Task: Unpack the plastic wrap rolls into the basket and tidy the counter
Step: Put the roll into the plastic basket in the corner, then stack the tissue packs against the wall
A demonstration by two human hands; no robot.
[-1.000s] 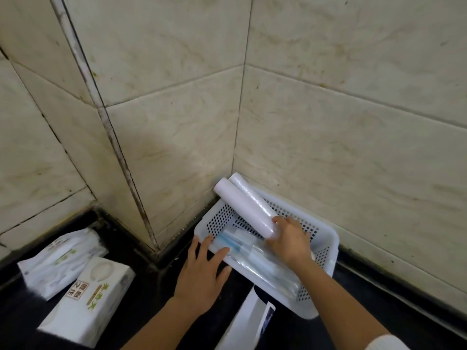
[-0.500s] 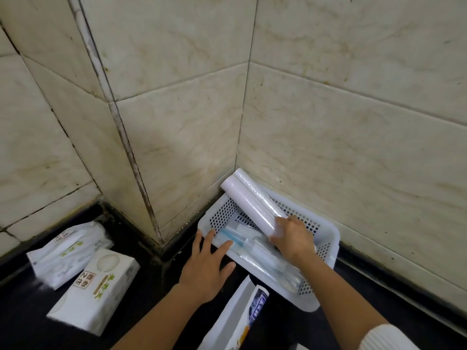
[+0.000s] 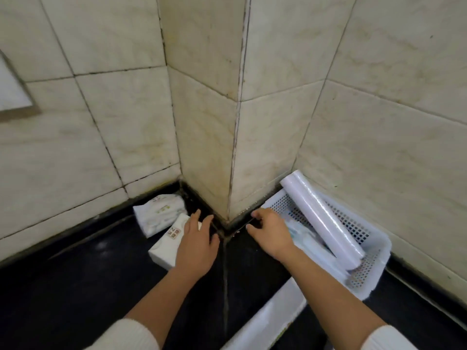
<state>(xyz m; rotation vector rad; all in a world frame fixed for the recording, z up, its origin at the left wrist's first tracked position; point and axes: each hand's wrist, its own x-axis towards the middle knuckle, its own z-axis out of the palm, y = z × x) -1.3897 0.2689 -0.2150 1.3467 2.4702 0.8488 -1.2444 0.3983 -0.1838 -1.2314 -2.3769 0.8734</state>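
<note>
A white perforated basket (image 3: 374, 251) stands on the black counter against the right wall. Two plastic wrap rolls (image 3: 321, 218) lie slanted across it, their far ends sticking out over the rim, with a bluish packet (image 3: 304, 238) under them. My right hand (image 3: 271, 232) hovers at the basket's left end, fingers curled loosely and holding nothing. My left hand (image 3: 198, 242) is spread flat, palm down, over a white tissue pack (image 3: 165, 248). A white carton (image 3: 267, 322) lies at the bottom, right of the counter seam.
A second, softer tissue pack (image 3: 159, 213) lies behind the first, near the wall. A tiled pillar corner (image 3: 233, 147) juts out between both hands. Tiled walls close off the counter at the back and right.
My right hand has let go of the rolls, which now rest in the basket, and pulled left. My left hand has shifted left from the basket to the tissue pack. The view has turned left.
</note>
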